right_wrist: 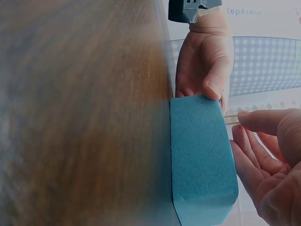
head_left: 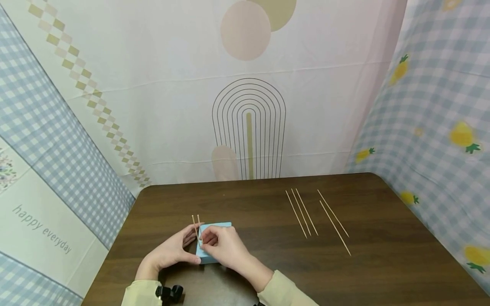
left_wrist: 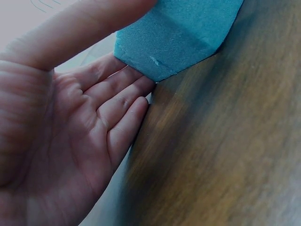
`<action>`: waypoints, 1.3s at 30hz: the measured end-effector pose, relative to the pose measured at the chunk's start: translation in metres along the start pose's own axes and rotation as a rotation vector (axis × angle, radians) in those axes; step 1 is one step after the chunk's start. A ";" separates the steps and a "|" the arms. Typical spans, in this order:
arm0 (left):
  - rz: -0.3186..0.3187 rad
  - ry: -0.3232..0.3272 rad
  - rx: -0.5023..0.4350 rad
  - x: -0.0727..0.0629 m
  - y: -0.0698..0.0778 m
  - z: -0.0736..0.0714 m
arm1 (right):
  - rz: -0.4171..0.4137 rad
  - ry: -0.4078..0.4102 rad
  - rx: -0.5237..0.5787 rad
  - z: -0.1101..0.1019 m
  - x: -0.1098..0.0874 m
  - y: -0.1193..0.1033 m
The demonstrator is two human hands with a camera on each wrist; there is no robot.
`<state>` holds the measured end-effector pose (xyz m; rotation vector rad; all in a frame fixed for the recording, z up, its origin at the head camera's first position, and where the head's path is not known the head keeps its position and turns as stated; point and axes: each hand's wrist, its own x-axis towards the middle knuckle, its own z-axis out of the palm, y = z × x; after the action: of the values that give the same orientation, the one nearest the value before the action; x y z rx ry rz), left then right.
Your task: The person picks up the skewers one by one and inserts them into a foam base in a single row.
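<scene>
My right hand (head_left: 225, 245) pinches a stick (head_left: 198, 220) low, close above the block (right_wrist: 202, 146), which my left hand (head_left: 173, 250) holds between thumb and fingers. I judge the stick light, stiff and easily broken, the block soft like foam; gripping low should prevent bending.

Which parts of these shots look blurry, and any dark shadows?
Head view: sticks look crisp in fairly even light; left wrist: table soft, with a shadowy band by the block; right wrist: table smeared toward the left edge, block clearer.
</scene>
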<state>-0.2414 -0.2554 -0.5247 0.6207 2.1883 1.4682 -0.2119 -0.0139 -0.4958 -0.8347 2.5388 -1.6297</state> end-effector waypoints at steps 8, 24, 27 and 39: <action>0.006 0.002 -0.008 -0.001 0.000 0.000 | 0.002 -0.009 0.004 0.000 0.001 0.000; -0.012 0.010 0.024 -0.002 0.002 -0.001 | 0.097 -0.071 0.092 -0.029 0.002 0.001; -0.004 0.011 0.017 -0.001 0.000 0.000 | 0.107 -0.059 0.093 -0.044 0.000 0.003; 0.001 0.014 0.014 0.000 -0.003 0.000 | 0.140 0.027 0.051 -0.120 -0.024 0.035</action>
<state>-0.2420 -0.2566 -0.5271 0.6185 2.2115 1.4635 -0.2407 0.1085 -0.4774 -0.6196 2.4986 -1.6657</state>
